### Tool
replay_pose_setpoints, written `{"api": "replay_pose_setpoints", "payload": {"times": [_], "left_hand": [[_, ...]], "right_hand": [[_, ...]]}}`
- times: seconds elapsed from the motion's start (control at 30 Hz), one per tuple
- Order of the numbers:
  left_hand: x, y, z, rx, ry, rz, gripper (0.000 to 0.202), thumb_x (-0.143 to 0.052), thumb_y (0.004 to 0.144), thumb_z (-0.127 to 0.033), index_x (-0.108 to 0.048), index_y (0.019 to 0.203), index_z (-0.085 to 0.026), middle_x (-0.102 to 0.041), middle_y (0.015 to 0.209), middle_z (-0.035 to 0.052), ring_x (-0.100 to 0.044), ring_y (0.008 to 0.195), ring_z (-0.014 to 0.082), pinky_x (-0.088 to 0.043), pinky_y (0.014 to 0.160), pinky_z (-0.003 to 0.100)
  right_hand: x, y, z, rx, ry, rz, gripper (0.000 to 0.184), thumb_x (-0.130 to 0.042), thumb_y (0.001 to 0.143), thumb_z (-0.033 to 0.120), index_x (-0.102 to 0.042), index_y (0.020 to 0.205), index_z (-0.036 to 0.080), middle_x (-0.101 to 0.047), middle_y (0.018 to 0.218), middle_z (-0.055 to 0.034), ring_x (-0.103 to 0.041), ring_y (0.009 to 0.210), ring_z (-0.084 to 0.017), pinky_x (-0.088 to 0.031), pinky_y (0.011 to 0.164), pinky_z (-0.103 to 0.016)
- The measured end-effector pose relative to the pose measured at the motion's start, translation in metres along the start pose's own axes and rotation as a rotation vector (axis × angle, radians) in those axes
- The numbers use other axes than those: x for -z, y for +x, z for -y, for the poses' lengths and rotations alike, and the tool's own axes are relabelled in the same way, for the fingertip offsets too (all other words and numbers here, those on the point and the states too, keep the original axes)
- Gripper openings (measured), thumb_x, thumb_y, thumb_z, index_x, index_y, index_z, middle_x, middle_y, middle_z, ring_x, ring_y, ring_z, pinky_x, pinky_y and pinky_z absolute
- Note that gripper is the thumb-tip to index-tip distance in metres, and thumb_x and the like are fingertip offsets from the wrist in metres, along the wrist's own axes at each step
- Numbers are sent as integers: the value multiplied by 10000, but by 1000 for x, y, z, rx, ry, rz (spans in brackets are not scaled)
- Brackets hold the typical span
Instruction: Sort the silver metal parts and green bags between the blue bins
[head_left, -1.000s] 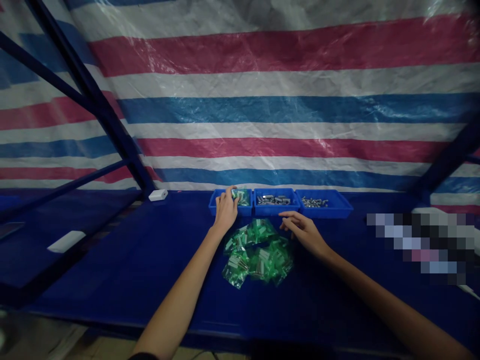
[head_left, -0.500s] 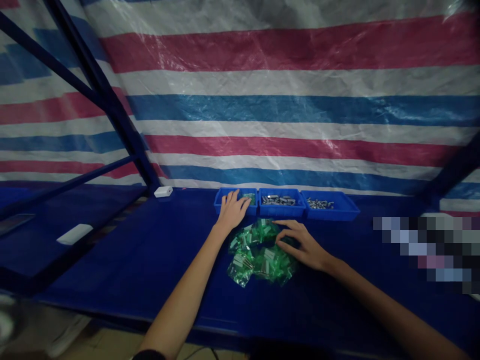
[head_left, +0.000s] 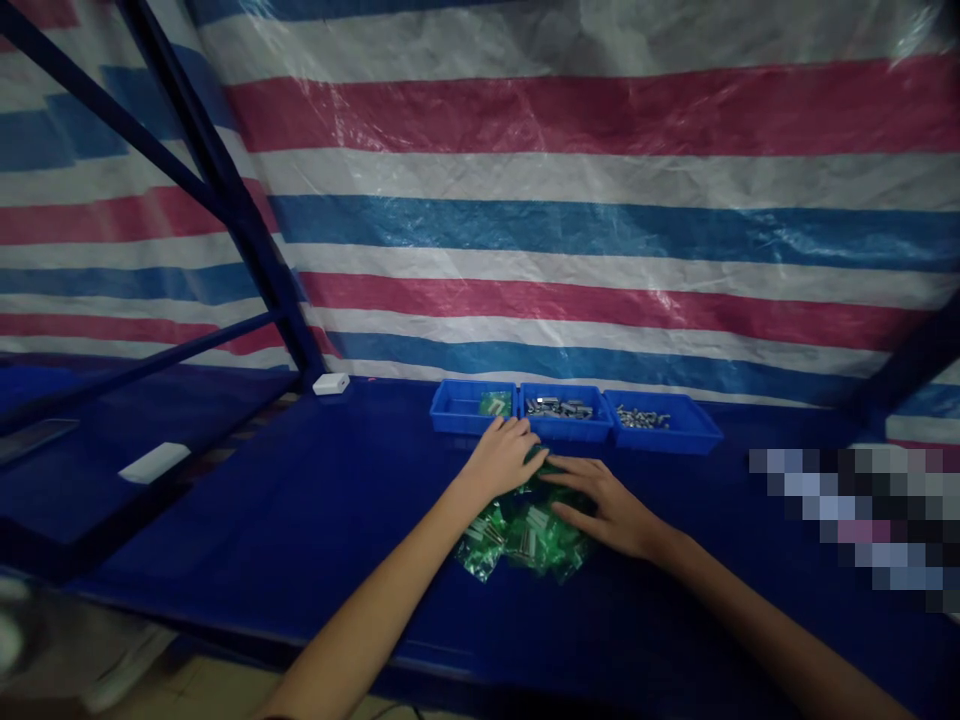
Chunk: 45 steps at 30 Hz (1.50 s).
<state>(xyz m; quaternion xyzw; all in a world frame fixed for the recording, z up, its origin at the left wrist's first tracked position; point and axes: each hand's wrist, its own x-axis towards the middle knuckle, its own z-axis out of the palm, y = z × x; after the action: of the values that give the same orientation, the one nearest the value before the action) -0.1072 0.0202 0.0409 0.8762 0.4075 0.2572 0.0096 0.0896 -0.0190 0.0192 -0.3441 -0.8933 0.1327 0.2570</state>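
Small clear bags with green tint (head_left: 529, 538), holding pale and metallic strips, lie heaped on the blue table. Over the far left part of the heap is my left hand (head_left: 504, 458), palm down, its fingers stretched out and the thumb apart. My right hand (head_left: 611, 508) rests at the heap's right side with fingers extended and thumb spread, touching the bags. Both hands cover part of the pile, and the fingertips nearly meet. Just beyond stands a blue bin (head_left: 457, 402) with a green bag (head_left: 496, 403) in its right part.
A middle bin (head_left: 566, 428) contains metal pieces (head_left: 559, 407), and a right bin (head_left: 694, 425) has small metal parts (head_left: 641, 418). A white box (head_left: 331, 384) sits at the back left. Blue frame posts (head_left: 259, 250) and a striped sheet (head_left: 562, 220) stand around the table.
My left hand has come out of the left bin and moved right and nearer, onto the bags. My right hand has stayed at the heap, its fingers straighter. The view has shifted slightly.
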Motion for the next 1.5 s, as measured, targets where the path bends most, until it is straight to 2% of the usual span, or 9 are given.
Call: {"api": "replay_pose_setpoints", "payload": {"times": [0.37,0.53,0.7,0.93,1.07,1.13,1.2,1.3,1.5], "left_hand": [[-1,1,4,309,-95,-142,416,-464,791,-542,-634,683,-178,-623,786,86,-569,891,256,-394,872,428],[6,4,-2,399,-189,-249,493,-475,772,-561,-552,444,-200,-550,496,41,-549,571,185,-428,653,333],[3,3,0,540,-437,-129,497,-542,717,-572,-538,372,-215,-483,375,-3,-489,433,138,-354,482,266],[3,8,-6,654,-1101,59,302,-722,602,-427,-702,765,-174,-671,671,33,-575,603,126,-435,578,258],[4,10,-7,732,-1166,-49,288,-733,600,-407,-664,749,-171,-613,636,-5,-504,540,81,-383,516,221],[2,11,-8,737,-1198,-96,301,-721,615,-420,-635,762,-172,-555,588,-28,-459,506,68,-353,485,211],[-1,11,-12,719,-1250,-124,312,-713,623,-425,-598,762,-171,-501,563,-46,-437,503,63,-350,489,205],[-5,10,-22,681,-1313,-164,313,-703,639,-420,-547,750,-172,-437,549,-65,-422,522,59,-355,515,193],[-10,6,-34,552,-1337,-180,315,-679,675,-416,-514,816,-188,-469,591,-67,-435,543,56,-337,539,185]], "right_hand": [[4,1,-1,21,-29,-128,518,-527,841,334,-402,1342,285,-499,1324,-78,-464,1209,-257,-372,972,-465],[7,1,3,94,-57,-135,521,-499,853,304,-375,1359,283,-457,1362,-76,-431,1238,-267,-362,976,-468],[11,3,10,161,-76,-50,458,-499,857,317,-450,1310,267,-467,1352,-87,-420,1247,-264,-357,962,-465],[8,0,9,243,-122,-156,212,-573,809,347,-670,978,262,-535,1288,-66,-452,1207,-272,-361,938,-469],[5,0,8,97,-6,-449,96,-608,781,301,-659,736,234,-597,1167,-73,-543,1077,-256,-416,887,-425],[3,3,5,-61,103,-598,118,-621,769,308,-633,862,235,-605,1115,-82,-570,1014,-242,-452,831,-395],[1,6,1,-214,239,-693,380,-645,745,343,-544,1094,235,-602,1093,-91,-599,922,-222,-484,741,-357],[-4,9,-7,-356,423,-661,562,-663,718,400,-466,1206,200,-641,937,-69,-616,739,-180,-492,621,-301],[-5,9,-9,-371,499,-564,282,-631,745,411,-639,895,173,-670,816,-48,-608,697,-174,-492,614,-287]]}}
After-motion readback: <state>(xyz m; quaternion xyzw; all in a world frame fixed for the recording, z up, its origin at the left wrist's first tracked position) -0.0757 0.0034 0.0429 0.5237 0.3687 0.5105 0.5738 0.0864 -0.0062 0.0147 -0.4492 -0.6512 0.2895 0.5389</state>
